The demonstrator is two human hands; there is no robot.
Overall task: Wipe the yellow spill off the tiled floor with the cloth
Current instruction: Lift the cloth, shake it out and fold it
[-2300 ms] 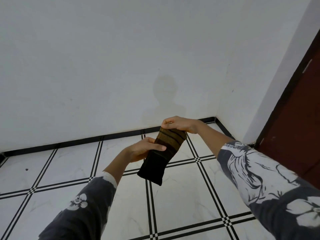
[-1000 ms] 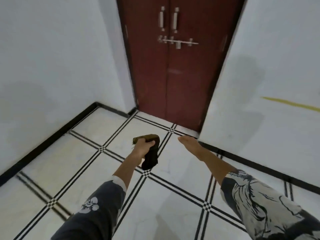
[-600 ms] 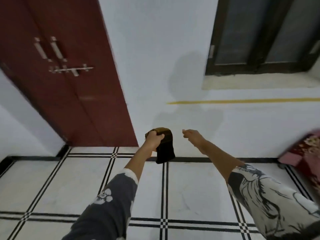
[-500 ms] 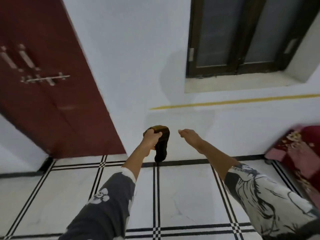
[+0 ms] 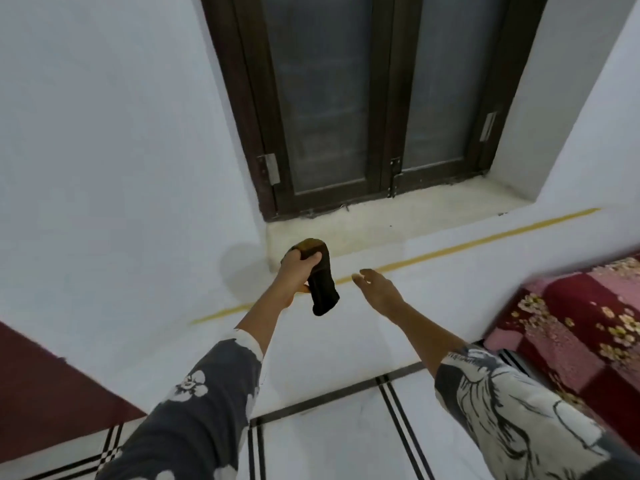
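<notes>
The cloth (image 5: 320, 284), dark with a brownish top, hangs from the left hand (image 5: 296, 268), whose grip is closed around its upper end just below the window sill (image 5: 398, 220), while the right hand (image 5: 379, 287) beside it is spread, holding nothing.

Two forearms, bare from wrist to mid-forearm. Left sleeve (image 5: 194, 407): dark grey fabric, printed with white five-petalled flowers, finished with a pale cuff band at its upper edge. Right sleeve (image 5: 512, 410): same dark grey ground, covered by a large white print of sketchy dark outlines, pale edge at the cuff. Left hand (image 5: 294, 268) and right hand (image 5: 379, 289) uncovered, without visible rings or wristwear.
</notes>
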